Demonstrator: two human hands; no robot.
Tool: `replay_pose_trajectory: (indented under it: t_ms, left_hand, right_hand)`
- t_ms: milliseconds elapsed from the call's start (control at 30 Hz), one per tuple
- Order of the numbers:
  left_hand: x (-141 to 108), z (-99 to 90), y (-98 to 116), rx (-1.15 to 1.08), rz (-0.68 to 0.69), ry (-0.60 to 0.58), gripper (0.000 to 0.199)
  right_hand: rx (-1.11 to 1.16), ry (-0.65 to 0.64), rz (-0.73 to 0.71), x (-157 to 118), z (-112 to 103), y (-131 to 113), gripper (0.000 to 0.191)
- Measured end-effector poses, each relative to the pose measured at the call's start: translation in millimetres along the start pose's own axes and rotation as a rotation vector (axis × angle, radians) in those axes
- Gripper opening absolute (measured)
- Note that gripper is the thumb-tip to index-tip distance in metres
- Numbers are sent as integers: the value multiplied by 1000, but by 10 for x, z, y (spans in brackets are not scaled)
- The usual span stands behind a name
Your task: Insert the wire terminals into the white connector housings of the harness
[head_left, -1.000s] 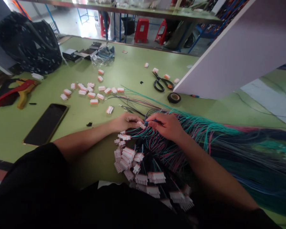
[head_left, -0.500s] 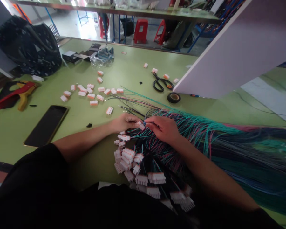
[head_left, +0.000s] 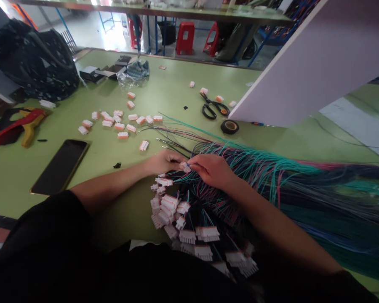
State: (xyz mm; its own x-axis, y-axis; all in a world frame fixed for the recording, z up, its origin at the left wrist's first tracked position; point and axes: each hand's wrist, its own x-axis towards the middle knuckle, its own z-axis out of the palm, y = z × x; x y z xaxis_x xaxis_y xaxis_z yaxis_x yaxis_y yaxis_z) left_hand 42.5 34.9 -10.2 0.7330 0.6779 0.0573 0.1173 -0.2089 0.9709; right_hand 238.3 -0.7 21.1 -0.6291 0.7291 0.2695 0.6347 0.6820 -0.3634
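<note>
My left hand (head_left: pixel 167 163) pinches a small white connector housing (head_left: pixel 186 167) at its fingertips. Against the housing's right side, my right hand (head_left: pixel 213 169) is closed on a thin wire (head_left: pixel 189 164), bluish at the tip; whether its end sits inside the housing is too small to tell. Beneath and right of both hands spreads a big bundle of green, pink and dark wires (head_left: pixel 265 162). Nearer my body, several white connectors (head_left: pixel 169 204) with orange strips are fixed on wire ends. Loose white-and-orange connectors (head_left: pixel 123 135) lie scattered to the left on the green table (head_left: pixel 164 92).
Black scissors (head_left: pixel 210 110) and a roll of black tape (head_left: pixel 230 126) lie beyond the wires, beside a slanted white panel (head_left: pixel 303 71). On the left are a phone (head_left: pixel 60 166), a red-and-yellow tool (head_left: pixel 27 124) and a dark bag (head_left: pixel 34 61). Red stools (head_left: pixel 185 38) stand behind.
My right hand has moved slightly left, bringing the wire up to the connector housing. My left hand keeps its pinch. The whole view has shifted a little.
</note>
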Motion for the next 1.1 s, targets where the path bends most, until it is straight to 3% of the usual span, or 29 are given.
replay_pose_trajectory:
  t_ms: [200, 467, 700, 767, 800, 833, 900, 933, 1000, 1100]
  left_hand:
    - [-1, 32, -6, -79, -26, 39, 22]
    - [34, 66, 134, -106, -105, 113, 17]
    - [40, 102, 193, -162, -176, 196, 11]
    - [32, 92, 167, -156, -167, 195, 9]
    - [27, 88, 151, -156, -155, 190, 9]
    - [24, 86, 136, -163, -146, 185, 10]
    - [21, 89, 114, -210, -148, 188, 12]
    - [22, 93, 107, -253, -158, 204, 11]
    - [28, 99, 97, -373, -167, 254, 11]
    - [39, 91, 84, -592, -157, 334, 18]
  right_hand:
    - [74, 9, 77, 27, 52, 23, 17]
    - [266, 29, 168, 139, -235, 172, 12]
    - [483, 9, 359, 178, -224, 187, 12]
    - [520, 90, 470, 152, -337, 311, 12]
    - [516, 200, 540, 128, -431, 406, 13]
    - [485, 398, 613, 97, -539, 516, 16]
    - [426, 547, 672, 33, -748, 751, 21]
    - [394, 573, 698, 9, -823, 859, 19]
    - [344, 495, 752, -3, -878, 1026, 14]
    - [222, 374, 782, 86, -771, 1114, 8]
